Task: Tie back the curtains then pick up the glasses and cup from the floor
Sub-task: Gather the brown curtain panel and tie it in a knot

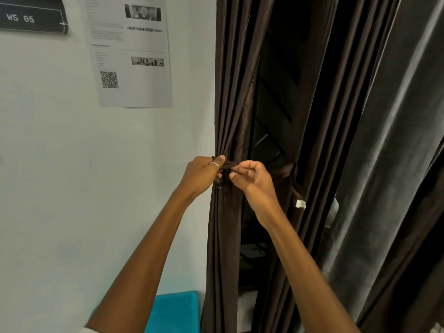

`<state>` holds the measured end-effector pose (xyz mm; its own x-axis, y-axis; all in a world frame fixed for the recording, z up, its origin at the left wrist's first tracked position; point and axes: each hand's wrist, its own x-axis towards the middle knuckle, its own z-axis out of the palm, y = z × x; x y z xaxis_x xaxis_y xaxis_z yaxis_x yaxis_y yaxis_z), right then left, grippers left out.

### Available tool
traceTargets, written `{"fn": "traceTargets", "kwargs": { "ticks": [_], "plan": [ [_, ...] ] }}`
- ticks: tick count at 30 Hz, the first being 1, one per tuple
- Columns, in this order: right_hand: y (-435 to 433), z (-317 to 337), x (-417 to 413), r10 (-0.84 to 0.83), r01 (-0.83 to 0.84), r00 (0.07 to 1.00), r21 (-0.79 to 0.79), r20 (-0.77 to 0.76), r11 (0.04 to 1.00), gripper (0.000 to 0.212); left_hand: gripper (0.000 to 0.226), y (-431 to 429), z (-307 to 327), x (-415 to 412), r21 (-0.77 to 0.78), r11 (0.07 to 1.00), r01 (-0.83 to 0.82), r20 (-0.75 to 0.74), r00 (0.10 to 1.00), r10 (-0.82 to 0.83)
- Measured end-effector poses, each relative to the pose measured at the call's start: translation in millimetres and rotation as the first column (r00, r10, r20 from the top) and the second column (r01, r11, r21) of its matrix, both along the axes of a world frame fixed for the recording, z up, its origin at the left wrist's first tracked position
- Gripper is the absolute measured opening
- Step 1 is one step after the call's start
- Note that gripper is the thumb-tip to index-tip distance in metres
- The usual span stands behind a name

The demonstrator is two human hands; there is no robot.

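Dark-brown satin curtain panel (230, 104) hangs gathered into a narrow bundle beside the white wall (72, 164). A thin dark-brown fabric tie band (229, 163) crosses its front between both hands.

Risks from this point:
- The tie band looks short and glossy. If either pinch loosens while the knot is formed, an end is likely to slip free and the gathered folds would spread.
- Uneven pull on the two ends could drag the bundle sideways, or leave a slack knot that slides down the smooth cloth.
- Outer folds at the wall edge may escape the loop if it closes unevenly.

Left hand (203, 175) sits at the wall-side edge of the bundle, its fingers (216, 164) curled and pinching one end of the tie band. Right hand (255, 182) sits just beside it on the window side, with thumb and forefinger closed on the other end and the remaining fingers loosely curled. The tie band runs between the two pinches, touching the curtain front. A second panel further right already carries a knotted tie (289, 173). Glasses and cup are not in view, so that step is judged not yet begun
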<state>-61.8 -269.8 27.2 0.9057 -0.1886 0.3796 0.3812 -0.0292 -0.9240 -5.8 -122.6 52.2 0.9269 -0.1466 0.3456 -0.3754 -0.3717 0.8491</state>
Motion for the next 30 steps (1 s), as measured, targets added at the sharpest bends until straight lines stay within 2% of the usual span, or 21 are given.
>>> {"fn": "traceTargets", "kwargs": {
  "ticks": [2,4,7,10,12,15,19,22,26,28,30],
  "plan": [
    [5,-8,1,-0.046,0.061,0.996,-0.206,0.076,0.977,0.033,0.040,-1,1,1,0.019,1.000,-0.008,0.010,1.000,0.007],
    [10,-15,3,-0.075,0.133,0.985,-0.401,0.157,0.906,0.037,0.040,-2,2,2,0.043,0.999,-0.016,0.015,1.000,0.015],
    [15,-23,7,-0.116,0.271,0.946,-0.538,0.304,0.798,0.041,0.045,-2,3,1,0.053,0.998,-0.032,0.021,0.999,0.031],
    [15,-28,12,-0.142,0.409,0.871,-0.533,0.471,0.740,0.024,0.046,-2,2,0,0.038,0.999,-0.016,0.014,1.000,0.015],
    [16,-32,15,-0.136,0.433,0.847,-0.520,0.514,0.736,0.015,0.045,-2,2,-1,0.027,1.000,-0.005,0.011,1.000,0.005],
    [17,-38,18,-0.099,0.413,0.864,-0.582,0.494,0.701,0.012,0.047,-2,4,-3,0.122,0.992,-0.033,0.080,0.997,0.024],
    [19,-42,21,-0.066,0.392,0.878,-0.631,0.475,0.669,0.012,0.053,-1,5,-7,0.335,0.925,-0.181,0.293,0.953,0.080],
    [23,-41,16,-0.106,0.373,0.907,-0.663,0.407,0.649,0.022,0.046,-5,6,-14,0.358,0.895,-0.266,0.409,0.907,0.106],
    [30,-36,10,-0.105,0.321,0.939,-0.723,0.328,0.612,0.040,0.046,-11,8,-13,0.376,0.896,-0.237,0.374,0.923,0.087],
    [27,-35,9,-0.103,0.331,0.934,-0.719,0.342,0.612,0.033,0.045,-6,8,-8,0.371,0.909,-0.191,0.346,0.936,0.056],
    [21,-33,7,-0.113,0.391,0.904,-0.690,0.412,0.609,0.018,0.046,1,5,-2,0.356,0.920,-0.165,0.331,0.943,0.041]
  ]
}}
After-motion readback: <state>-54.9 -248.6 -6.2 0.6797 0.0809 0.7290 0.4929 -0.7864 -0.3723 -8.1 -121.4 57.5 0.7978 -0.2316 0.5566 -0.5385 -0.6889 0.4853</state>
